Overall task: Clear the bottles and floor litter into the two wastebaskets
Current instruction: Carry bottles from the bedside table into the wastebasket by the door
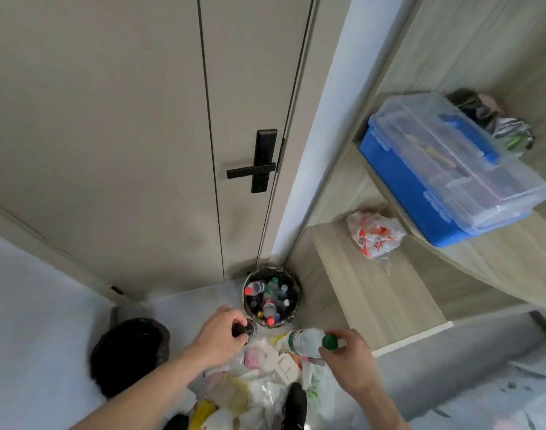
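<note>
- Nearest the camera, a heap of floor litter (265, 386) lies on the pale floor: crumpled plastic bags, wrappers and a piece of white card, with a black shoe (295, 405) at its edge.
- The right hand (350, 364) pinches a clear plastic bottle (306, 338) by its green cap, fingers curled round the neck. The bottle lies nearly level above the litter, its base pointing towards the full basket, which looks like a grip chosen for a short toss or drop.
- The left hand (222, 335) curls round a small dark object (242, 330) with a clear rim, perhaps a cup or lid; the view is too blurred to tell which. It hangs just beside the bottle basket.
- To the left stands a black wastebasket (129, 352), its dark inside hard to read, probably meant for the loose rubbish.
- Just beyond the hands, in the corner by the door (141, 135), a second wastebasket (271, 301) lined with a black bag is packed with upright bottles, so bottles seem to be sorted there.
- Farther right, wooden shelves (374, 290) carry a crumpled white and orange plastic bag (374, 234) and a blue storage box (445, 175) with a clear lid.
</note>
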`<state>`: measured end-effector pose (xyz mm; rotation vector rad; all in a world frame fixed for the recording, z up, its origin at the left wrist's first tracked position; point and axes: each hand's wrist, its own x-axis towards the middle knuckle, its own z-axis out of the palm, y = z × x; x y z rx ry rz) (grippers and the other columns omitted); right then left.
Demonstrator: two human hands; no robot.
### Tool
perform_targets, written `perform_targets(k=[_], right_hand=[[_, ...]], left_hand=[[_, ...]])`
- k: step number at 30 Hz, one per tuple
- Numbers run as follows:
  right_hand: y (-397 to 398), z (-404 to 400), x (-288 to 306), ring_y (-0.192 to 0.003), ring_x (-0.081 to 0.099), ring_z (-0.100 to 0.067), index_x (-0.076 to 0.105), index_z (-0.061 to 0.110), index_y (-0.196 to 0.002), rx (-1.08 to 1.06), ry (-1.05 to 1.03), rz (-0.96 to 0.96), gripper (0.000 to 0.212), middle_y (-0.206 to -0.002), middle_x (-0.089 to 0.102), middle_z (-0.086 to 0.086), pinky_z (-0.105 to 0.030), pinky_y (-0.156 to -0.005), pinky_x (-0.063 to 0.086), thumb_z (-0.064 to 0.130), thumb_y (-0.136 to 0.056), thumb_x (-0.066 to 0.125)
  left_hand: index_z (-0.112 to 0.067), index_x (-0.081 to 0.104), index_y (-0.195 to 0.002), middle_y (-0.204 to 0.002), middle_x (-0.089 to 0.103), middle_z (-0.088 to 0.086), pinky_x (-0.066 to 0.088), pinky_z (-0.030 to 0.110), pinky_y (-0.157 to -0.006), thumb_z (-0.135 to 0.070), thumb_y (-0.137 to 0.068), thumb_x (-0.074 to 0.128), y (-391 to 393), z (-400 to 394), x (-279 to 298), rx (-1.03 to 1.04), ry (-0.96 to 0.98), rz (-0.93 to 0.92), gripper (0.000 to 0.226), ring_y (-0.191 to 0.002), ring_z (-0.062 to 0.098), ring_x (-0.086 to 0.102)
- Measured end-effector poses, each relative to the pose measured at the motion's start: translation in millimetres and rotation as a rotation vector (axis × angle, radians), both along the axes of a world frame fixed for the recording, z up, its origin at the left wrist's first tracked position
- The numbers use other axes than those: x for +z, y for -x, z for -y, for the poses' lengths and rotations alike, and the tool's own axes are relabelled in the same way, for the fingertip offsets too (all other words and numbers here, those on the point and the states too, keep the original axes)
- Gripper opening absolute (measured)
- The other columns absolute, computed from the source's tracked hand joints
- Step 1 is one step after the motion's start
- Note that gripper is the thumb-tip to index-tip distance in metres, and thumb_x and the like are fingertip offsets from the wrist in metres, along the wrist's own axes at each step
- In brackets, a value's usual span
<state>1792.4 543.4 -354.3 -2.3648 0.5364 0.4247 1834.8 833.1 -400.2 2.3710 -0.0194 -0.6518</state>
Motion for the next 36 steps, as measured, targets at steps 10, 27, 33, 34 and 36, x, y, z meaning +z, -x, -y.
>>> perform_targets(k=[10, 27, 33, 34, 36], right_hand=[[-100.6, 54.2, -139.9, -0.073, 0.064, -0.008, 0.064, 0.034, -0.097, 0.112, -0.063, -0.177, 0.03, -0.091, 0.066, 0.011, -0.024, -0.059, 0.047, 0.016, -0.075, 0.073], [-181.6, 26.3, -443.2, -0.086, 0.058, -0.017, 0.062, 0.027, -0.114, 0.163, -0.008, -0.131, 0.036, -0.115, 0.057, 0.001, -0.028, -0.071, 0.043, 0.016, -0.082, 0.073], [-155.3, 26.0, -463.9, -0.093, 0.062, -0.02, 0.059, 0.03, -0.121, 0.241, -0.052, -0.227, 0.048, -0.123, 0.053, 0.002, -0.029, -0.076, 0.049, 0.008, -0.081, 0.071], [-149.9, 28.0, -462.6, -0.093, 0.063, -0.019, 0.058, 0.031, -0.122, 0.251, -0.055, -0.234, 0.048, -0.125, 0.052, 0.003, -0.029, -0.078, 0.05, 0.009, -0.082, 0.071], [-140.1, 33.1, -458.9, -0.096, 0.061, -0.016, 0.057, 0.035, -0.118, 0.246, -0.067, -0.222, 0.044, -0.124, 0.048, 0.006, -0.027, -0.082, 0.048, 0.012, -0.084, 0.072]], left_hand=[[-0.037, 0.062, -0.097, -0.102, 0.046, -0.011, 0.041, 0.021, -0.078, -0.033, -0.087, 0.07, -65.1, 83.1, -127.1, 0.24, -0.064, -0.062, 0.014, -0.079, 0.005, 0.052], [-0.036, 0.057, -0.109, -0.112, 0.044, -0.019, 0.052, 0.026, -0.079, -0.037, -0.093, 0.068, -86.5, 96.4, -356.5, 0.166, -0.029, 0.117, 0.02, -0.085, 0.007, 0.06], [-0.033, 0.057, -0.114, -0.12, 0.045, -0.013, 0.054, 0.032, -0.081, -0.033, -0.093, 0.069, -95.1, 104.7, -381.3, 0.141, -0.063, 0.115, 0.024, -0.088, 0.012, 0.062], [-0.032, 0.057, -0.116, -0.121, 0.045, -0.012, 0.054, 0.031, -0.08, -0.032, -0.093, 0.069, -99.2, 106.7, -383.0, 0.13, -0.073, 0.114, 0.025, -0.087, 0.012, 0.061], [-0.03, 0.057, -0.118, -0.123, 0.044, -0.011, 0.053, 0.03, -0.078, -0.031, -0.094, 0.068, -108.1, 110.5, -387.3, 0.098, -0.093, 0.116, 0.027, -0.085, 0.013, 0.06]])
